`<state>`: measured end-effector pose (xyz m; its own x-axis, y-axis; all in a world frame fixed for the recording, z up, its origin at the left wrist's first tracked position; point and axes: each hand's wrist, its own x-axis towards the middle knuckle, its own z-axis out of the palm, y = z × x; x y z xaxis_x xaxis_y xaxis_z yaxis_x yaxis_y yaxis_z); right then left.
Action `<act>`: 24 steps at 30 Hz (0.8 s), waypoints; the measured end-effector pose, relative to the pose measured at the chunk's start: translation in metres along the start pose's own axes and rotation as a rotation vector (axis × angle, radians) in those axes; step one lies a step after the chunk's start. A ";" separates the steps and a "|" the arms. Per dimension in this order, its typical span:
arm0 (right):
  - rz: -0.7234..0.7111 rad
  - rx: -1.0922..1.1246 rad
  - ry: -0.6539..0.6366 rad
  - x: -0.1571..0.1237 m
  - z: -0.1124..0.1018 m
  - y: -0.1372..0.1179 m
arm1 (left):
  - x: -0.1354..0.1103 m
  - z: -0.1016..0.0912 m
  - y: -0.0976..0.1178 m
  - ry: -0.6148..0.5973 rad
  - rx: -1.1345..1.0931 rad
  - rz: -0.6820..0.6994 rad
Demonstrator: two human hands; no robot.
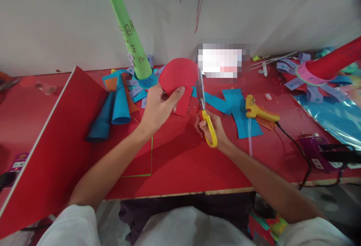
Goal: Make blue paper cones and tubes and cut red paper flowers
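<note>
My left hand pinches a red paper piece with a rounded top, holding it up above the red table. My right hand grips yellow-handled scissors, blades pointing up along the paper's right edge. The blades look nearly closed.
Two blue paper cones lie left of my hands. A tall green cone stands behind them. Blue paper scraps and a yellow glue gun lie to the right, its black cord trailing to a power strip. A red cone lies far right. A large red sheet leans at left.
</note>
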<state>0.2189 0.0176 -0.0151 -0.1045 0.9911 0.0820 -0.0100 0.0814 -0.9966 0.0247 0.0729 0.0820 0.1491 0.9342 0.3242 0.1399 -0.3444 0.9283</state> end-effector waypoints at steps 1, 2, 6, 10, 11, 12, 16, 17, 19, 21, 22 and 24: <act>0.007 -0.004 0.004 0.000 0.000 -0.001 | 0.001 -0.001 -0.001 0.004 -0.025 0.004; 0.011 -0.007 0.008 0.000 0.000 -0.002 | 0.002 -0.002 -0.002 0.011 -0.053 0.008; 0.022 -0.004 0.003 0.000 0.000 -0.007 | 0.006 -0.004 -0.001 0.047 -0.133 0.033; 0.046 -0.011 -0.010 0.000 -0.002 -0.009 | 0.010 -0.007 0.000 0.078 -0.180 0.058; 0.047 -0.010 -0.014 0.000 -0.001 -0.010 | 0.011 -0.008 -0.001 0.077 -0.177 0.064; 0.045 -0.005 -0.021 0.001 0.000 -0.010 | 0.012 -0.009 -0.001 0.068 -0.163 0.070; 0.010 0.046 -0.028 0.005 0.006 -0.008 | 0.012 -0.013 -0.003 0.009 -0.050 0.095; 0.000 0.054 -0.024 0.005 0.007 -0.007 | 0.012 -0.013 -0.003 -0.005 -0.024 0.103; -0.016 0.059 -0.024 0.004 0.007 -0.004 | 0.012 -0.014 -0.002 -0.016 0.007 0.114; -0.018 0.059 -0.029 0.003 0.005 -0.002 | 0.012 -0.014 0.000 -0.014 0.016 0.109; -0.013 0.059 -0.032 0.002 0.003 -0.002 | 0.012 -0.015 0.000 -0.010 0.017 0.101; 0.007 0.054 -0.033 0.001 0.000 -0.002 | 0.013 -0.016 0.001 -0.006 0.014 0.080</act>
<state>0.2185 0.0186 -0.0127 -0.1377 0.9875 0.0763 -0.0626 0.0682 -0.9957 0.0112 0.0860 0.0899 0.1659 0.9029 0.3964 0.1413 -0.4196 0.8966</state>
